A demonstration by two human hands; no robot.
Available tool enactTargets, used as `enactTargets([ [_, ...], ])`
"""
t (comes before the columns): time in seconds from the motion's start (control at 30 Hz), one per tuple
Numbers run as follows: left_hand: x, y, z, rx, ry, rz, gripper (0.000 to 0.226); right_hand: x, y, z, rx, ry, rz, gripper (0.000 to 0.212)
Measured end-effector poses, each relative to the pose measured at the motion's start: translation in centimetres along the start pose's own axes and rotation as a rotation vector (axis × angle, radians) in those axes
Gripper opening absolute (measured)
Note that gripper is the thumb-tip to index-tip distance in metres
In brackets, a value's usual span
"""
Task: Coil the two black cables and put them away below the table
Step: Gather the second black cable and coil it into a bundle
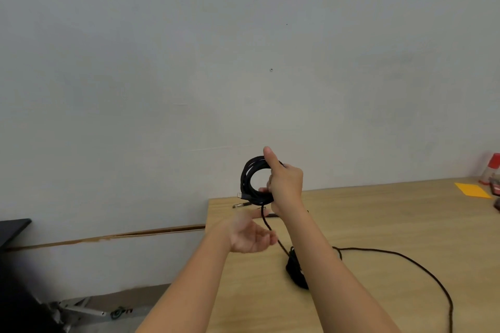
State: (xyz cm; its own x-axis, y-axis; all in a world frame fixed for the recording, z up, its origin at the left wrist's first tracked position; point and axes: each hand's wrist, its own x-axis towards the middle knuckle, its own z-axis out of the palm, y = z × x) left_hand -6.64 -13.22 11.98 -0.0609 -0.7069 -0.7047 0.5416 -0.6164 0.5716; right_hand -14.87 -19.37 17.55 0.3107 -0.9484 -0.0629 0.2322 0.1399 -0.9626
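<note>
Over a wooden table (392,219) against a bare grey wall (189,62), the right hand (284,184) grips a coiled black cable (244,181); the blurred left hand (251,235) hangs open.

Both arms bare, reaching forward from bottom of view. Higher one: right hand (285,184), raised, back toward camera, forearm angled up from lower right; fingers (263,190) curled round right side of coiled black braided cable (245,181), thumb straight, pointing up across coil's top. Lower one: left hand (250,236), just left of right wrist, motion-blurred; palm turned up and rightward, fingers loosely curled, gripping nothing visible.
</note>
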Motion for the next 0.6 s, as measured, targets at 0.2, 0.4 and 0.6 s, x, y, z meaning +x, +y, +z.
enactTargets([
  [0.2,-1.6,2.9,0.3,-0.222,0.191,0.53,0.031,0.1,-0.1,-0.6,-0.07,-0.152,0.082,0.051],
  [0.4,-4.2,4.2,0.3,0.096,0.217,0.622,0.037,0.6,0.3,-0.3,-0.273,-0.068,0.004,0.056],
  [0.6,-3.9,4.2,0.6,0.522,0.286,0.687,0.055,0.1,1.2,-0.2,-0.403,-0.085,-0.077,0.055],
])
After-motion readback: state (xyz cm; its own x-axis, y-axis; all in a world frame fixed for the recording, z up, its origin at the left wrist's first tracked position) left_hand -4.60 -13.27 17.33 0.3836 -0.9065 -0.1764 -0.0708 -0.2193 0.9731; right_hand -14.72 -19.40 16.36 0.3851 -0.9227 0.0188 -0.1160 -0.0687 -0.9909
